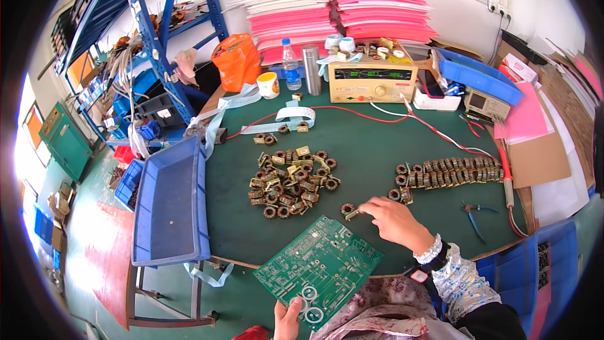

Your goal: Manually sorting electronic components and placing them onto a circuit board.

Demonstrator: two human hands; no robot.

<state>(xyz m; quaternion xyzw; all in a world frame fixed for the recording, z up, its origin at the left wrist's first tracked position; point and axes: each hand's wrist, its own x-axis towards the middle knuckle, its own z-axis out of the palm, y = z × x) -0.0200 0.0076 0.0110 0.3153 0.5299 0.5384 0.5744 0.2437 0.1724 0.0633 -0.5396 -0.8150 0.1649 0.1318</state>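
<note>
My left hand (287, 318) grips a green circuit board (313, 258) by its near edge, with the thumb on top beside two pale rings. The board is tilted over the table's front edge. With closed fingers, my right hand (395, 221) pinches a small toroidal coil (348, 209) just beyond the board's far corner. Its fingertips are partly hidden by the hand. A heap of similar coils (292, 184) lies left of centre on the green tabletop (371, 145). More coils stand in tight rows (450, 172) on the right.
A blue tray (170, 208) stands at the table's left. Along the back are an orange bag (236, 63), a bottle (290, 66), a steel flask (311, 70) and a bench instrument (372, 82) with red and white leads. Pliers (475, 219) and a red-handled probe (507, 179) lie at right.
</note>
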